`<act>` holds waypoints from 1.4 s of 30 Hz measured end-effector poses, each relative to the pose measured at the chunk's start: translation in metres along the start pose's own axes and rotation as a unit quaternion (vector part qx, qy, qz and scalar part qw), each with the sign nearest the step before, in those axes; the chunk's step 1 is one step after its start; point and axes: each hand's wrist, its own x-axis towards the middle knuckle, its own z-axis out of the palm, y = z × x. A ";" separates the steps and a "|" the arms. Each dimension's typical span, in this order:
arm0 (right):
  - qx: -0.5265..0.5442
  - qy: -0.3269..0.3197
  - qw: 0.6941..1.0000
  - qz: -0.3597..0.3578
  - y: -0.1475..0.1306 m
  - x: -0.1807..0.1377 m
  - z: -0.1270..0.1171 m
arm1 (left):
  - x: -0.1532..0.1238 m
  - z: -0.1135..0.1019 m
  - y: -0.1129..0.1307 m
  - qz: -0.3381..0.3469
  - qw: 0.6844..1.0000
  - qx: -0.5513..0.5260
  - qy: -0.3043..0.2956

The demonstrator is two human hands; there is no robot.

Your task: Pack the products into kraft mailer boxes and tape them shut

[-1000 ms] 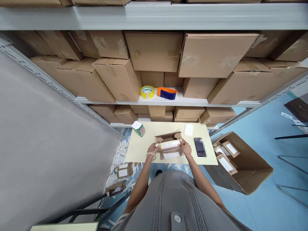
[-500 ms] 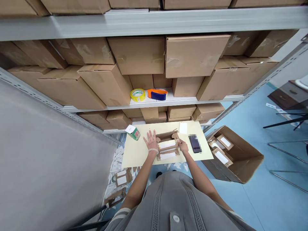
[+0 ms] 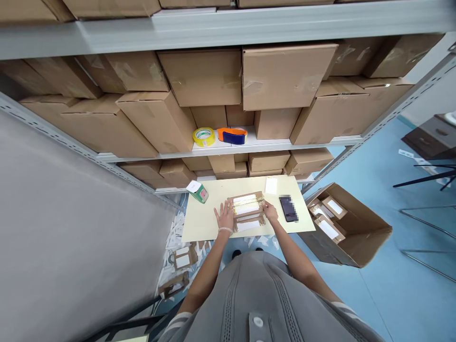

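A small cardboard box [image 3: 249, 213] with white labels and shiny clear tape lies on the cream tabletop in front of me. Its top flaps [image 3: 245, 197] are down, with a seam across them. My left hand [image 3: 224, 216] rests against the box's left end, fingers spread. At the right end, my right hand [image 3: 270, 212] has its fingers closed on the box's edge; the fingertips are partly hidden. A dark phone [image 3: 288, 209] lies right of that hand, and a white slip of paper [image 3: 271, 185] sits behind the box.
A green and white carton [image 3: 197, 191] stands at the table's back left. On the shelf are a yellow tape roll [image 3: 204, 137] and an orange and blue band [image 3: 232, 136] among cardboard boxes. A large open carton [image 3: 366, 232] holding small boxes stands right; paper scraps litter the floor at left.
The box's top has gone from open to flaps folded down. My left hand has moved slightly down beside it, and my right hand stays at the right end.
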 end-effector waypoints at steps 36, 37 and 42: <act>-0.186 -0.020 0.977 -0.099 -0.012 -0.039 0.013 | 0.005 0.010 0.020 0.120 0.991 -0.038 -0.042; -0.200 -0.003 0.976 -0.090 -0.017 -0.040 0.013 | 0.007 0.011 0.017 0.131 0.990 -0.038 -0.043; -0.221 0.132 0.952 -0.166 -0.073 -0.039 -0.013 | 0.011 0.021 0.014 0.145 0.988 -0.039 -0.034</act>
